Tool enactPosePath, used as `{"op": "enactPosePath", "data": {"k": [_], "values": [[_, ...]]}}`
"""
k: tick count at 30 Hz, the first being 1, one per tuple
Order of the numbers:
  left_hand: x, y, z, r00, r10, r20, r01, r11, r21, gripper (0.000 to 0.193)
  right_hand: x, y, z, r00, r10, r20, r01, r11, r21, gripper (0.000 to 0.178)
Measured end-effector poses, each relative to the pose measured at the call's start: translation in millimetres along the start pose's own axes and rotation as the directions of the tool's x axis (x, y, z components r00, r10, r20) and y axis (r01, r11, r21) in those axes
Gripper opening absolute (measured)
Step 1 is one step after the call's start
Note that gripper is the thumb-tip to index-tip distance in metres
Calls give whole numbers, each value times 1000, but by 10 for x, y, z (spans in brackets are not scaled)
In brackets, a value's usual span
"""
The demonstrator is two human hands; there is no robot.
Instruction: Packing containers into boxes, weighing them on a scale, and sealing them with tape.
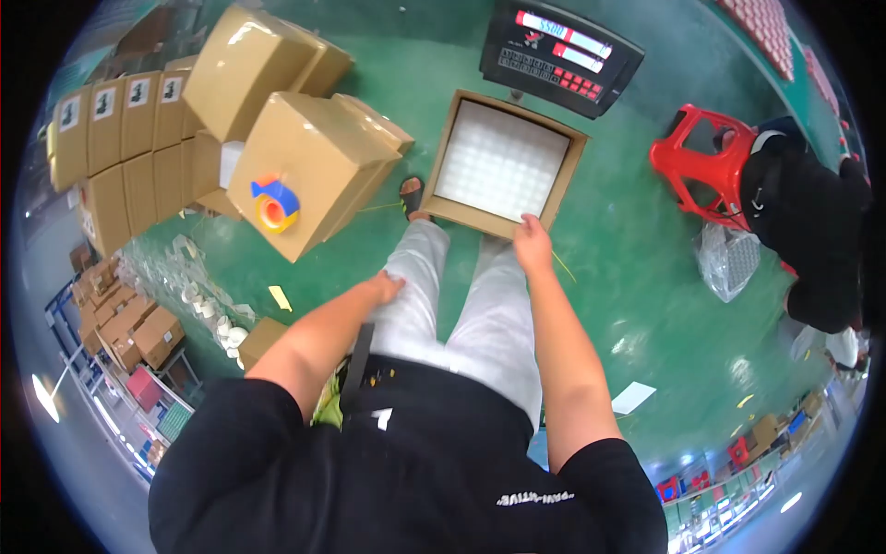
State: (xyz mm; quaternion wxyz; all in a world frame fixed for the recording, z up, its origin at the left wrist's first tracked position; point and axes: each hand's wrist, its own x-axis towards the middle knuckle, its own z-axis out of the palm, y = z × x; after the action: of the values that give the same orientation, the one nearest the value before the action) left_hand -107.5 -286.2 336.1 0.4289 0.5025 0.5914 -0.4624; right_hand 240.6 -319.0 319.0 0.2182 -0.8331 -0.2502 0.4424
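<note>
My right hand [532, 245] grips the near right rim of an open cardboard box [475, 218], with the thumb over the edge. Inside the box lies a white sheet or layer [503, 152] with a grid of small bumps; what it is made of I cannot tell. My left hand [388, 286] rests against my left thigh, holding nothing that I can see, its fingers partly hidden by the angle. Just beyond the box stands a black weighing scale display [561, 60] with a keypad and lit readouts.
Large cardboard cartons [305, 157] stand to the left, a tape dispenser [275, 205] on one. More cartons [138, 120] are stacked behind them. At right, a person in black [812, 212] is beside a red plastic stool [706, 162] and a clear plastic bag [726, 261].
</note>
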Motion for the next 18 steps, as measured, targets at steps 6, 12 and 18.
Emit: {"op": "enactPosePath", "data": {"k": [6, 12, 18], "values": [[-285, 913, 127, 924, -269, -271, 317, 937, 149, 86, 1341, 635, 589, 954, 287, -82, -297, 945, -139, 63], [-170, 758, 383, 877, -228, -423, 328, 927, 182, 85, 1830, 1123, 910, 775, 573, -265, -577, 814, 73, 89], [-148, 615, 401, 860, -215, -463, 326, 929, 176, 85, 1749, 898, 1053, 761, 527, -378, -594, 800, -82, 78]]}}
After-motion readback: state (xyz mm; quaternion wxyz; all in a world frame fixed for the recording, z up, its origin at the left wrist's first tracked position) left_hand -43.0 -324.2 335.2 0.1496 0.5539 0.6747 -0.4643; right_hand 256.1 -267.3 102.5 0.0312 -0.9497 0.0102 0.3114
